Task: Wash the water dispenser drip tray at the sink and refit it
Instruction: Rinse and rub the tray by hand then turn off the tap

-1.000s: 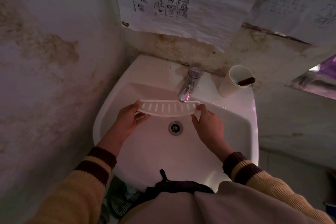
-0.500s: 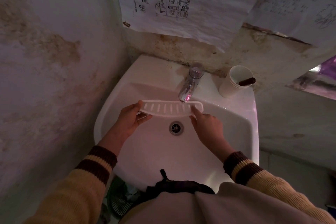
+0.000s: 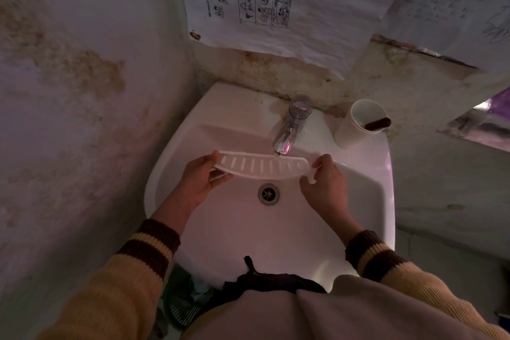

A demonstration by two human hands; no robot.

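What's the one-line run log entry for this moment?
stage: rinsing | drip tray: held level under tap, above drain | left hand: grips left end | right hand: grips right end | water flow: cannot tell

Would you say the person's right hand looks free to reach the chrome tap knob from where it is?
Probably not yet: the right hand grips the white slotted drip tray. The chrome tap knob itself stands unobstructed behind it.

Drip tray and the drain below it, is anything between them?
No. In the head view, only bare basin separates the drip tray from the drain.
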